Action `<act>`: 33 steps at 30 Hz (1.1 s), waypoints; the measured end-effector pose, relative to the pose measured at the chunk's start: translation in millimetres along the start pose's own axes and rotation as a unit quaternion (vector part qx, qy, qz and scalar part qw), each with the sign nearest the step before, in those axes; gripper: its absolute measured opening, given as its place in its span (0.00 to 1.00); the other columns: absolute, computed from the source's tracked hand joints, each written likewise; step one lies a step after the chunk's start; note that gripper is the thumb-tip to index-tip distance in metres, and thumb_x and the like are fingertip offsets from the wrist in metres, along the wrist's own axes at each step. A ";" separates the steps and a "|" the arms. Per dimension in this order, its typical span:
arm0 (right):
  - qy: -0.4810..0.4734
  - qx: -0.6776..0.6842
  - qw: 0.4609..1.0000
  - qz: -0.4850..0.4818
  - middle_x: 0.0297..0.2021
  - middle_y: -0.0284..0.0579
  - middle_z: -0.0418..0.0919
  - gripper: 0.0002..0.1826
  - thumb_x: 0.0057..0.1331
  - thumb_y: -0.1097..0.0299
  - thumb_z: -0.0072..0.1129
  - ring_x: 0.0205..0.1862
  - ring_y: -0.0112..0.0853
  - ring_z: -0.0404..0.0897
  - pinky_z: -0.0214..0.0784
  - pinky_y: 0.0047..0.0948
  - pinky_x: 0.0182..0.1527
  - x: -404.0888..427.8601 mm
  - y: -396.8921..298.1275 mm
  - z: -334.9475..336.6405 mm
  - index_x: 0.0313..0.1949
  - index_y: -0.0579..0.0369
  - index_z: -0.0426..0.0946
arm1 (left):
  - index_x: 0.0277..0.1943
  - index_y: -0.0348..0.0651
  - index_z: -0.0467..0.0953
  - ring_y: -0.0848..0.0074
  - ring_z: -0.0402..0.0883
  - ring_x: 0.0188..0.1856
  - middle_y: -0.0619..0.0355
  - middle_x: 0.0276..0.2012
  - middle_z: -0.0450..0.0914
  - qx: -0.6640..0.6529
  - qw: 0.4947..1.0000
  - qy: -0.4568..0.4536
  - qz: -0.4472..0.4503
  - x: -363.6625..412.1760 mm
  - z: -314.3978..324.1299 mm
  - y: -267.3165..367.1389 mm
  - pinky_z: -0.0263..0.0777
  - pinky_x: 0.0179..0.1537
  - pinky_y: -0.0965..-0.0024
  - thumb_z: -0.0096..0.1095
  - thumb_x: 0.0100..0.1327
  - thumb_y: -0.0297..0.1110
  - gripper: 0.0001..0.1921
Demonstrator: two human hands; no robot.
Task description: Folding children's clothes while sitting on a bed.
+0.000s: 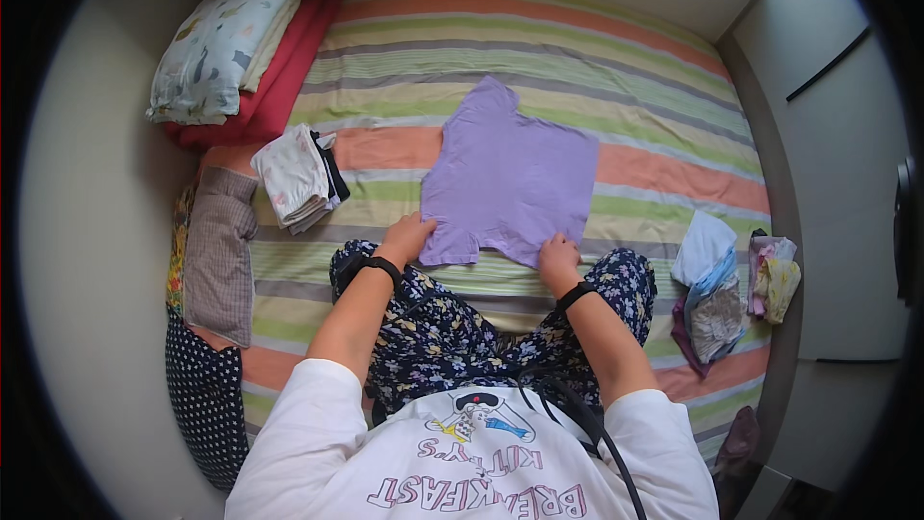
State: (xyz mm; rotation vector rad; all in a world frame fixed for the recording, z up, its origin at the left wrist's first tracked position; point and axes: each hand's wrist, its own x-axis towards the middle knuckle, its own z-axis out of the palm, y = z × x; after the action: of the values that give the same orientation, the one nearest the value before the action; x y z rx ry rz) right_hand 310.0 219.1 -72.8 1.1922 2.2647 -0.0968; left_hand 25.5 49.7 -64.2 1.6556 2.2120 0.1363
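Observation:
A purple short-sleeved T-shirt (509, 173) lies spread sideways on the striped bed sheet (642, 274), its collar end to the left and one sleeve pointing up. At the collar end, near the lower sleeve, my left hand (411, 235) rests on the shirt's edge. My right hand (560, 257) is at the lower right corner by the hem, with fingers bent over the fabric. Whether either hand pinches the cloth is hard to see, as the fingertips are partly hidden.
Left of the shirt sits a stack of folded clothes (294, 177). Further left are folded bedding (231, 43), a checked pillow (220, 253) and a star-patterned pillow (206, 397). Crumpled garments (715, 296) and a smaller clothes pile (774, 278) lie right. Black cables cross my lap.

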 end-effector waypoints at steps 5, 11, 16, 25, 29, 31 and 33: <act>0.021 0.023 0.998 -0.049 0.54 0.52 0.75 0.16 0.63 0.66 0.59 0.51 0.53 0.80 0.79 0.50 0.46 3.6 28.0 -1.5 0.50 0.53 0.80 | 0.41 0.49 0.83 0.53 0.79 0.47 0.49 0.44 0.77 -0.074 0.997 0.012 0.016 9.5 -1.0 -9.9 0.75 0.49 0.57 0.65 0.61 0.35 0.07; -0.098 0.088 0.976 -0.175 0.41 0.57 0.83 0.16 0.58 0.66 0.59 0.48 0.50 0.81 0.75 0.43 0.49 26.5 71.6 -52.0 0.45 0.55 0.82 | 0.44 0.42 0.84 0.64 0.80 0.47 0.55 0.44 0.80 -0.180 0.965 0.109 0.153 36.6 -15.5 -53.5 0.73 0.51 0.65 0.65 0.62 0.34 0.10; -0.091 0.296 0.936 -0.168 0.36 0.48 0.84 0.13 0.58 0.66 0.59 0.38 0.38 0.81 0.72 0.36 0.41 57.3 113.0 -88.1 0.42 0.56 0.81 | 0.51 0.40 0.82 0.85 0.79 0.42 0.68 0.42 0.83 -0.516 0.856 0.006 -0.032 75.0 -53.1 -29.9 0.72 0.48 0.77 0.56 0.73 0.37 0.12; 0.043 0.647 0.756 0.086 0.38 0.44 0.78 0.26 0.66 0.50 0.63 0.33 0.27 0.76 0.70 0.29 0.31 98.2 115.4 -43.0 0.50 0.62 0.74 | 0.54 0.41 0.77 0.81 0.81 0.37 0.61 0.40 0.83 -0.669 0.690 0.074 -0.267 132.7 -45.4 -19.7 0.74 0.42 0.75 0.61 0.70 0.48 0.20; -0.042 0.722 0.678 0.129 0.37 0.44 0.79 0.29 0.65 0.46 0.63 0.34 0.29 0.76 0.70 0.29 0.34 78.0 117.5 -35.0 0.49 0.65 0.76 | 0.57 0.38 0.74 0.79 0.81 0.39 0.57 0.41 0.82 -0.626 0.739 0.029 -0.248 121.4 -33.7 -27.4 0.75 0.43 0.74 0.67 0.66 0.45 0.24; -0.066 0.700 0.703 0.105 0.35 0.39 0.79 0.26 0.63 0.51 0.67 0.35 0.27 0.76 0.68 0.27 0.37 62.4 112.6 -43.6 0.48 0.64 0.78 | 0.56 0.36 0.74 0.77 0.80 0.43 0.56 0.42 0.83 -0.496 0.852 0.041 -0.162 114.5 -24.8 -33.0 0.75 0.45 0.74 0.72 0.61 0.38 0.24; -0.086 0.684 0.722 0.055 0.36 0.36 0.78 0.22 0.63 0.56 0.67 0.34 0.25 0.75 0.67 0.24 0.38 55.4 113.9 -39.8 0.49 0.59 0.78 | 0.56 0.36 0.75 0.77 0.80 0.45 0.57 0.43 0.82 -0.504 0.850 0.019 -0.152 117.5 -17.8 -32.9 0.74 0.45 0.74 0.73 0.58 0.36 0.25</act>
State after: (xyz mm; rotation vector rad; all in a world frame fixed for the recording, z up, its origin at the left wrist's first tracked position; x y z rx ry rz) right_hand 356.1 340.7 -46.2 1.7899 1.7152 -2.0039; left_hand -38.6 153.0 -85.1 0.7058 1.8218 1.0393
